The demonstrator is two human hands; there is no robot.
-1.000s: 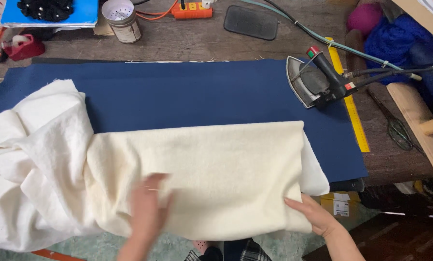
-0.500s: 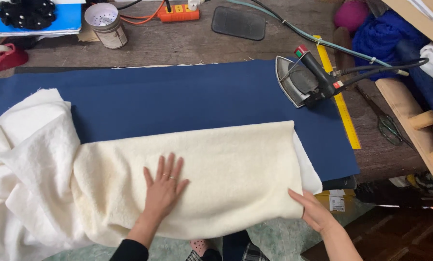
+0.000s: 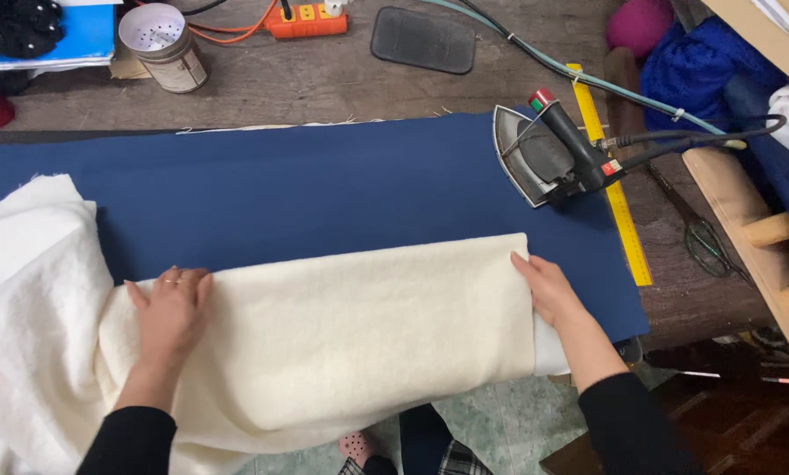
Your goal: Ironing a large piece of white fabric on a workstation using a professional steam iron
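Hands flat on a folded cream fleece cloth (image 3: 359, 325), long axis running along the table's near edge.
Left hand (image 3: 170, 312) lies open, fingers spread, pressing; right hand (image 3: 548, 290) open, palm against the cloth's right end over the blue felt pad (image 3: 324, 185).

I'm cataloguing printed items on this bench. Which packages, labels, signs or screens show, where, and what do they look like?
Tin: top left, round, open, white inside, pale paper label around its side.
Blue box: far top left corner, flat, blue with white edge, black item on it.
Ruler: right of the iron, long, yellow, printed marks.
No signs or screens.
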